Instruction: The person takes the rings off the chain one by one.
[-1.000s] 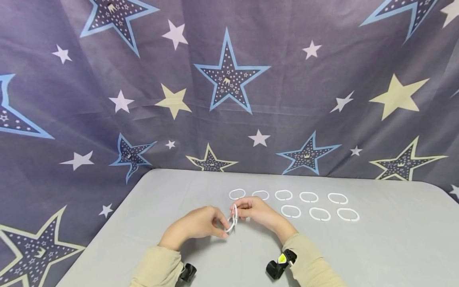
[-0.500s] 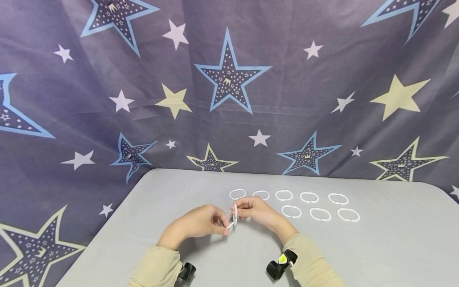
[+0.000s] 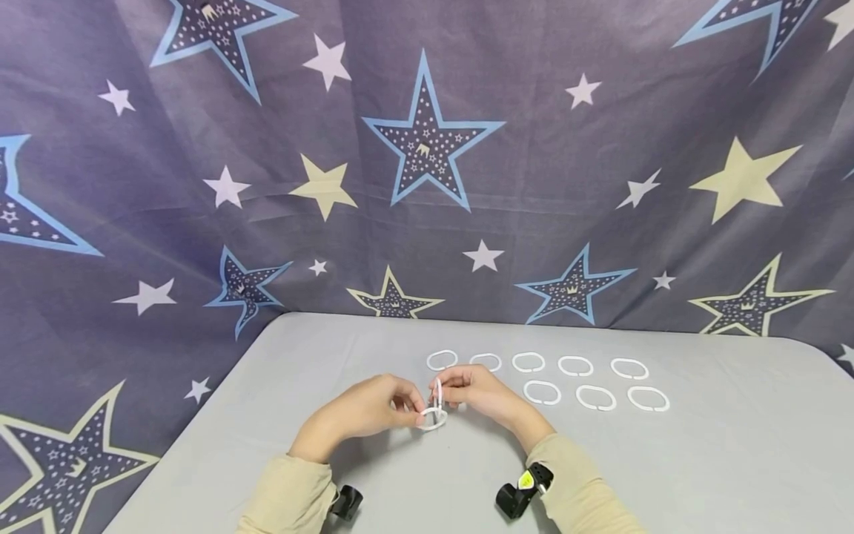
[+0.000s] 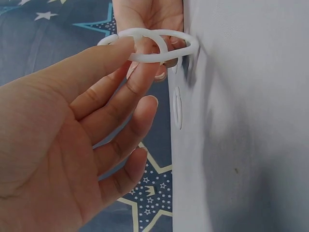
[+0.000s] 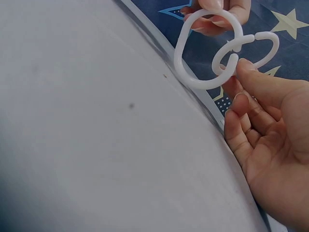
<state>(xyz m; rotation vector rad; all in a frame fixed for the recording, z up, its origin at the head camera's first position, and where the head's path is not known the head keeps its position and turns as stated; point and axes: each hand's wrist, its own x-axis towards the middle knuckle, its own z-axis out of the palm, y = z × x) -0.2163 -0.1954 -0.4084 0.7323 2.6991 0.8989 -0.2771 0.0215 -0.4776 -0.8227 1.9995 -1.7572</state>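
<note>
Two white plastic oval links, each with a small gap in its loop, hang together between my hands above the table. My left hand pinches one link between thumb and fingertips; it lies nearly flat in the head view. My right hand pinches the second link, which stands upright. In the right wrist view the loops cross, with the second link passing through the first close to its gap. The left hand's lower fingers are loosely bent and spread away from the links.
Several more white links lie flat on the grey table beyond and right of my hands, in two rows, such as the near-row link. A dark star-patterned cloth hangs behind the table.
The left hand has turned its link from steeply tilted to nearly flat, so its full loop now shows around the upright link's lower end. The right hand has stayed in place.
</note>
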